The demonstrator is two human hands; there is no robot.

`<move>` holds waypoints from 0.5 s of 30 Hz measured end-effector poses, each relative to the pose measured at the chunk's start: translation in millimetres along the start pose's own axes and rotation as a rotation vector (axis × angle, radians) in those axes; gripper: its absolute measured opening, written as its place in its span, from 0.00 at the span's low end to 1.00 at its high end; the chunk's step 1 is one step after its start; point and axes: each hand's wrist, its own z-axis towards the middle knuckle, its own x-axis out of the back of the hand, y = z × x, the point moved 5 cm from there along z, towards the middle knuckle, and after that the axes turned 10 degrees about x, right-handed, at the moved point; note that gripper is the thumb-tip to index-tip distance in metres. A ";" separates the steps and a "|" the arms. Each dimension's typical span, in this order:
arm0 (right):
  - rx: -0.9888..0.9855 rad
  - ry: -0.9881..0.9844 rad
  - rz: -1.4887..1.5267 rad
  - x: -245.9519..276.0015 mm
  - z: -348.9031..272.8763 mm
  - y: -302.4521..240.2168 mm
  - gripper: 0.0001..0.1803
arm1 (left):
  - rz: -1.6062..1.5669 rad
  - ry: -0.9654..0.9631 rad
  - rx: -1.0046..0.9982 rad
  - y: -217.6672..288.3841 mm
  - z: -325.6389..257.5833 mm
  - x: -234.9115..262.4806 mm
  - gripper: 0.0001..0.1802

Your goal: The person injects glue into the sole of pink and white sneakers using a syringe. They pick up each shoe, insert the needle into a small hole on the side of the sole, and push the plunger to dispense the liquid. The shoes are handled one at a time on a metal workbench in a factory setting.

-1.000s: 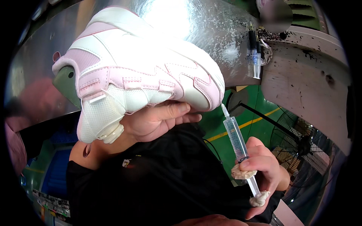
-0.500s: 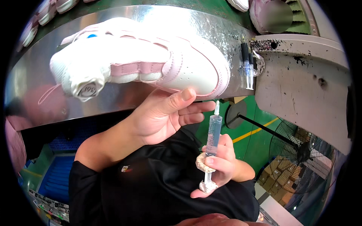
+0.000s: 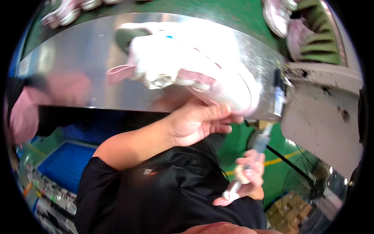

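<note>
A white shoe with pink trim (image 3: 233, 84) lies on the metal bench, its toe to the right, overhanging the near edge. My left hand (image 3: 194, 126) grips the shoe's near side below the toe. The thumb rests along its edge; the other fingers are partly curled under it. A pink loop (image 3: 120, 73) hangs at the heel end beside a grey-green rounded part (image 3: 126, 36). In front of my body, my right hand (image 3: 251, 175) is closed round a clear syringe (image 3: 261, 142), tip up, with whitish wrapping at its flange and plunger end. Motion blurs both shoe and syringe.
More syringes (image 3: 277, 97) lie at the right end of the metal bench (image 3: 78, 50). Beyond runs a green surface with shoes (image 3: 274, 19). A grey panel (image 3: 315, 105) stands at right, above a fan (image 3: 315, 189) and cartons. Blue crates (image 3: 66, 162) and pink cloth (image 3: 25, 121) are at left.
The view has shifted. The shoe's heel end has swung rightward and away, with my left hand still at the toe. My right hand has moved the syringe right, its tip leaning further right.
</note>
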 end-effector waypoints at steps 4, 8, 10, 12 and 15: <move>-0.064 0.035 -0.048 0.4 -11.7 63.2 0.61 | 0.030 0.265 -0.066 1.4 -84.2 19.4 0.35; -0.061 -0.047 -0.230 -9.1 9.2 114.4 0.59 | 0.311 0.579 -0.275 41.1 -153.9 17.6 0.42; -0.051 0.049 -0.252 -10.2 21.3 128.4 0.55 | 0.436 0.676 -0.299 57.3 -164.8 21.2 0.37; -0.024 0.057 -0.282 -10.4 27.8 132.5 0.55 | 0.456 0.672 -0.295 81.8 -142.1 16.8 0.32; -0.063 0.090 -0.257 -5.1 26.0 136.4 0.55 | 0.666 0.569 -0.297 144.0 -47.9 6.7 0.31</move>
